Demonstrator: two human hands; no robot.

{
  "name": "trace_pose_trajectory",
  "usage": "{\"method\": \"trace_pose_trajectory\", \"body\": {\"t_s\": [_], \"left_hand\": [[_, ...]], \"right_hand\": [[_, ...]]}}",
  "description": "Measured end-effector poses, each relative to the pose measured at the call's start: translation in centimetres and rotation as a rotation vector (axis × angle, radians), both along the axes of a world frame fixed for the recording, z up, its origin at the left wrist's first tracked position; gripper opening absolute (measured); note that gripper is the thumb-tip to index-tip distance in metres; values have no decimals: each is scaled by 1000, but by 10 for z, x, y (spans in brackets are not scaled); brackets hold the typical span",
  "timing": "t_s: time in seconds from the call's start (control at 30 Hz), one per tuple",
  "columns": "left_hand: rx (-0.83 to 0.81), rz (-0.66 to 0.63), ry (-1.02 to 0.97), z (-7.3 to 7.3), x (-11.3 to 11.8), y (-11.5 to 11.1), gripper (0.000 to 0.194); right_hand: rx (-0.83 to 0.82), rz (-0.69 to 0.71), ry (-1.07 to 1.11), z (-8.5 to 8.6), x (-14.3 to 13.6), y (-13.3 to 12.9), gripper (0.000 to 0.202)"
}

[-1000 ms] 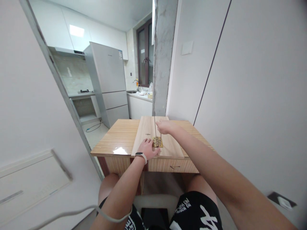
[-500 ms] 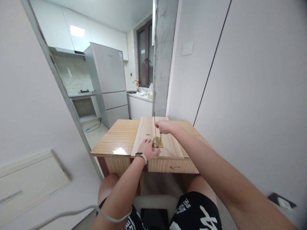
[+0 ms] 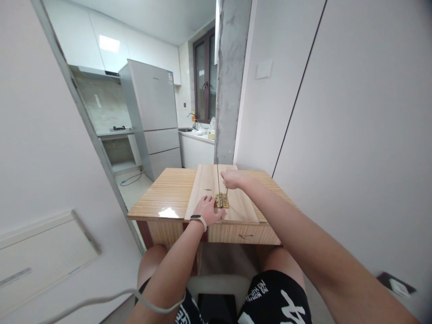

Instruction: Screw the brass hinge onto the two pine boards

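Two pale wooden boards (image 3: 204, 180) lie side by side on the desk, with a narrow dark gap between them. A brass hinge (image 3: 222, 200) lies across that gap. My left hand (image 3: 206, 210) is spread flat over the boards' near part, its fingers and thumb beside the hinge. Above the hinge's right leaf, my right hand (image 3: 231, 178) is closed round a screwdriver (image 3: 227, 191). The handle is mostly hidden in the fist. The thin shaft points down to the leaf; its tip is too small to make out.
The striped wooden desk (image 3: 168, 193) has a drawer with a metal handle (image 3: 246, 236) below its near edge. White panels (image 3: 337, 112) rise on the right. Beyond stand a grey fridge (image 3: 153, 103) and a sink (image 3: 185, 130). A grey cable (image 3: 101, 297) crosses at lower left.
My right hand has turned slightly and shifted a little to the right, with the screwdriver still in it. My left hand stays in place on the boards.
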State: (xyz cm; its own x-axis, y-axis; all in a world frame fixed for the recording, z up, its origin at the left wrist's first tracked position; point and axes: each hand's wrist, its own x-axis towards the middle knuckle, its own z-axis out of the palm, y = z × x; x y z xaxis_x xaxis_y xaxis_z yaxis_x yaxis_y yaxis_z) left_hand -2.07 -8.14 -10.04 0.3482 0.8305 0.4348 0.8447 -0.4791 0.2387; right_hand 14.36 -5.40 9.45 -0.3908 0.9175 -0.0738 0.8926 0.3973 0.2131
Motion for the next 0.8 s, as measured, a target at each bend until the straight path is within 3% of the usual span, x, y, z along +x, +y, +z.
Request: {"method": "trace_pose_trajectory", "body": {"t_s": [0.17,0.37,0.8], "left_hand": [[-1,0,8,1,-1,0,59],[11,-6,0,2,0,-2,60],[7,-11,3,3,1,-2,59]], "right_hand": [[-46,35,32,-2,0,3,41],[12,119,41,-4,-3,5,34],[85,48,-26,-3,-8,1,26]]}}
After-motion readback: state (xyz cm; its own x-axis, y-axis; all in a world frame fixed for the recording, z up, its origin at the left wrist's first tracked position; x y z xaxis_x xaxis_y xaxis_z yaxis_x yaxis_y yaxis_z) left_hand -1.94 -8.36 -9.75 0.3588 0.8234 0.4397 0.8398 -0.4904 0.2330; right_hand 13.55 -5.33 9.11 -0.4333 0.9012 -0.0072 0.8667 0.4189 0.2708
